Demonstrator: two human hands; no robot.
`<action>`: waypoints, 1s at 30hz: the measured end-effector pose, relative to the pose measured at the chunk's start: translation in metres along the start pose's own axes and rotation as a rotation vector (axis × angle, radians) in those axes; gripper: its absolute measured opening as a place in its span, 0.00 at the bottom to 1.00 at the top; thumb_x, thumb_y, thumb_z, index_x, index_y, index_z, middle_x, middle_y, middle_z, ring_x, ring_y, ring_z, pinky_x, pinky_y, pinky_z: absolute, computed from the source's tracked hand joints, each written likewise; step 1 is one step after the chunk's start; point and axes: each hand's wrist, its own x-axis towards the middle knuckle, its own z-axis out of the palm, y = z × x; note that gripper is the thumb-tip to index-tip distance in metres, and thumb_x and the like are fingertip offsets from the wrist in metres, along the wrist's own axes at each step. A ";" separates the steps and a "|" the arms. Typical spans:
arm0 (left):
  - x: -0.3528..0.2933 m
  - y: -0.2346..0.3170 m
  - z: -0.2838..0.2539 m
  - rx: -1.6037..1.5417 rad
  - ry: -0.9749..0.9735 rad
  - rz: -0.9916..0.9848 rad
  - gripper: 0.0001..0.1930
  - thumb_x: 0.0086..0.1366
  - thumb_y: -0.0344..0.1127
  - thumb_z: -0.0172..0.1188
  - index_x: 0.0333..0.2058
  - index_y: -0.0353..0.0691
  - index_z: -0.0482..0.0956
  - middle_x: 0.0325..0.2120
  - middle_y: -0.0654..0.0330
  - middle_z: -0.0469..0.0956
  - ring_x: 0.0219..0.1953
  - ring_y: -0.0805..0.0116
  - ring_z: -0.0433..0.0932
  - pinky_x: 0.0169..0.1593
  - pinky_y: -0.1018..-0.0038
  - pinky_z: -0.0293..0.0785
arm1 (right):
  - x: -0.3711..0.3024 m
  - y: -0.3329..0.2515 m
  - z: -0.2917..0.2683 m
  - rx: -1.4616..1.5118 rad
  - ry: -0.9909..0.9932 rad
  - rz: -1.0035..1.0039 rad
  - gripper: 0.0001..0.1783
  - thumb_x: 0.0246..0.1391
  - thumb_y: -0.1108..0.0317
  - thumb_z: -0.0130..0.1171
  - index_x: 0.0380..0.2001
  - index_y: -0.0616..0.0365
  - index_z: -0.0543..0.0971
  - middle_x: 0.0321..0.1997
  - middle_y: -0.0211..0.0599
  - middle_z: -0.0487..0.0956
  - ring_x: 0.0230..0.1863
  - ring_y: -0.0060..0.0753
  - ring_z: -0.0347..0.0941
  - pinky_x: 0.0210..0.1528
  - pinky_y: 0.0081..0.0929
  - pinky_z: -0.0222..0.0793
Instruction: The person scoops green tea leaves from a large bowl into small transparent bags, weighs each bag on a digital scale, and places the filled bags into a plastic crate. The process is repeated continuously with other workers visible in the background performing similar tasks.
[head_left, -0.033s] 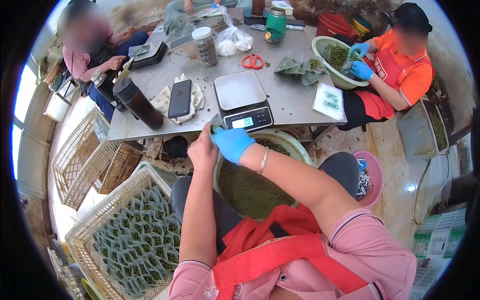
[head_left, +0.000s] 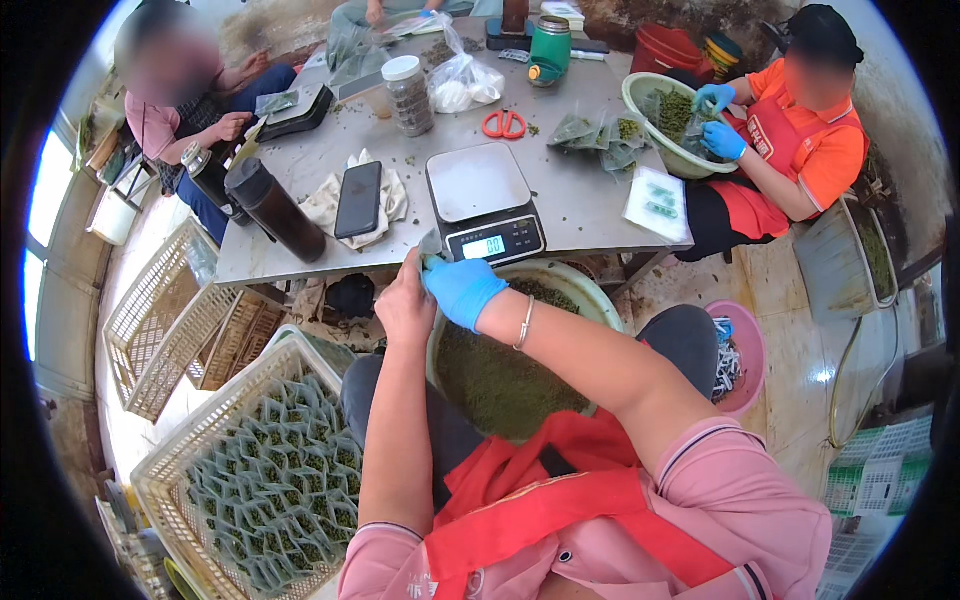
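Observation:
My left hand, bare, is closed at the table's near edge. My right hand, in a blue glove, presses against it from the right. Between them they pinch a small plastic bag; only its greyish top shows above the fingers, and the rest is hidden. Just beyond my hands a digital scale sits on the table with a bare pan and a lit display. Below my right forearm a wide pale basin holds loose green granular material.
At my left, a cream plastic crate holds many filled bags. A phone on a cloth, a dark flask and red scissors lie around the scale. A co-worker's gloved hands work over another basin. A pink tub stands right.

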 end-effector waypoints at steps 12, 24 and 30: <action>0.012 -0.007 -0.010 -0.424 -0.065 -0.552 0.34 0.48 0.56 0.64 0.52 0.45 0.69 0.41 0.56 0.78 0.43 0.58 0.78 0.46 0.67 0.71 | 0.037 0.229 -0.061 0.519 0.823 0.405 0.19 0.45 0.70 0.53 0.44 0.59 0.76 0.50 0.48 0.71 0.32 0.42 0.74 0.39 0.33 0.71; 0.004 -0.017 -0.025 -0.529 -0.010 -0.510 0.26 0.56 0.48 0.61 0.48 0.39 0.73 0.37 0.53 0.79 0.40 0.67 0.78 0.45 0.73 0.71 | -0.013 0.090 -0.043 1.084 1.022 0.075 0.23 0.53 0.82 0.44 0.54 0.63 0.68 0.58 0.39 0.68 0.57 0.33 0.64 0.57 0.28 0.60; -0.031 -0.048 -0.045 -0.894 0.143 -0.547 0.22 0.63 0.49 0.52 0.46 0.36 0.74 0.31 0.56 0.80 0.23 0.68 0.80 0.31 0.73 0.73 | -0.068 0.067 0.003 0.922 0.661 0.069 0.23 0.51 0.81 0.48 0.53 0.63 0.69 0.58 0.43 0.68 0.56 0.31 0.65 0.57 0.25 0.61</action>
